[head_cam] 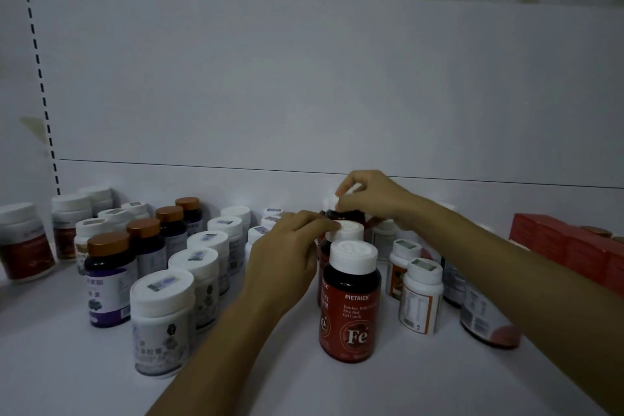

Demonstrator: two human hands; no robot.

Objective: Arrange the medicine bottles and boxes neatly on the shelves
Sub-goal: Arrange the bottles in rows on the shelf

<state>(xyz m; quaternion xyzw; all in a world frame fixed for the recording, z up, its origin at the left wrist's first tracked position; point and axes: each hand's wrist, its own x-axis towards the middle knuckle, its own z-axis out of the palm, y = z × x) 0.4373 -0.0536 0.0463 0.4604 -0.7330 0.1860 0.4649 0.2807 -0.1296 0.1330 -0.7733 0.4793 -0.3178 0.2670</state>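
A file of red "Fe" bottles with white caps runs back from the front one (349, 307) on the white shelf (277, 378). My left hand (287, 246) rests its fingertips on the cap of the second red bottle (349, 230). My right hand (368, 194) grips the white cap of the third red bottle (341, 213) behind it; most of that bottle is hidden. Left of my arms stand rows of white-capped grey bottles (162, 321) and copper-capped purple bottles (109, 284).
Small white bottles with orange labels (420, 297) stand right of the red file, under my right forearm. Red boxes (570, 246) line the far right. Dark red jars (23, 243) sit at the far left. The white back panel (304, 94) rises behind.
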